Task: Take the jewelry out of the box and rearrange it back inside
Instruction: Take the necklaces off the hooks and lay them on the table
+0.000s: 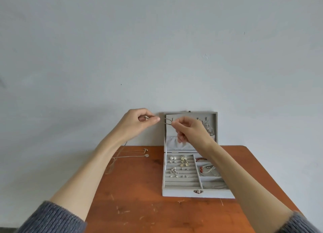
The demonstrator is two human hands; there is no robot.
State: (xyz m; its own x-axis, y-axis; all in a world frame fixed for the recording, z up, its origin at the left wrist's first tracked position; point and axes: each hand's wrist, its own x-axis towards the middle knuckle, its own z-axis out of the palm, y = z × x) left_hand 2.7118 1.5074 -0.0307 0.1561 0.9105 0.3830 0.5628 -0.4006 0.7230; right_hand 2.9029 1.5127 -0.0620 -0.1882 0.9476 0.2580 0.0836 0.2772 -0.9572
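Left hand point(138, 122) and right hand point(190, 128) pinching a thin chain point(165, 122), raised before open box point(195, 193), near table's point(139, 206) back edge

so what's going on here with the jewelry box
A person is sorting jewelry from an open grey velvet-lined jewelry box on an orange-brown wooden table. Both hands are raised before its upright lid: the right hand pinches a thin chain, and the left hand pinches something small too. Two thin gold necklaces lie on the table; earrings and red beaded bracelets remain inside.
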